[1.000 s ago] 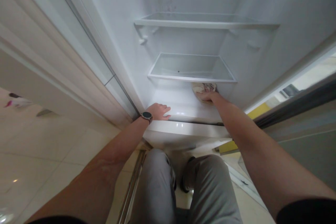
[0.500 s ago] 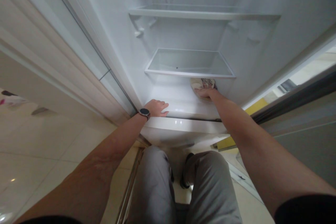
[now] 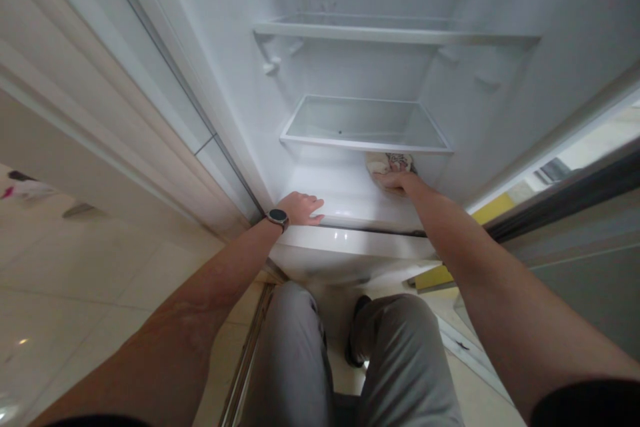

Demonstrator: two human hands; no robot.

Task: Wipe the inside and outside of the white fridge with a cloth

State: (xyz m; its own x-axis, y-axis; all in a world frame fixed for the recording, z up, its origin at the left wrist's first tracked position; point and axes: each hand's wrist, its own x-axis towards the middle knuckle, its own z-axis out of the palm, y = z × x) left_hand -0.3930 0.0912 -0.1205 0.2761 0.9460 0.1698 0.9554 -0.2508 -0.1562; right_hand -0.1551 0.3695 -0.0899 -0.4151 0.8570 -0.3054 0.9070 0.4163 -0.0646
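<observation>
Inside the white fridge compartment, my right hand [image 3: 394, 179] reaches under the lower glass shelf [image 3: 365, 145] at the right. It is closed on a cream cloth [image 3: 378, 164] with a dark printed pattern, pressed against the compartment floor [image 3: 335, 180]. Part of the cloth is hidden beneath the shelf. My left hand [image 3: 301, 207], with a round dark watch [image 3: 277, 216] on the wrist, rests at the front left edge of the compartment. Its fingers are spread and hold nothing.
An upper shelf [image 3: 400, 34] spans the compartment above. Small white brackets [image 3: 271, 67] stick out of the side walls. An open door with a dark seal [image 3: 575, 180] stands on the right. My knees [image 3: 295, 320] are close below the white front sill [image 3: 350, 240].
The view has shifted slightly, so the shelves and both hands sit a little lower and to the right in the picture. Both hands keep nearly the same places in the compartment.
</observation>
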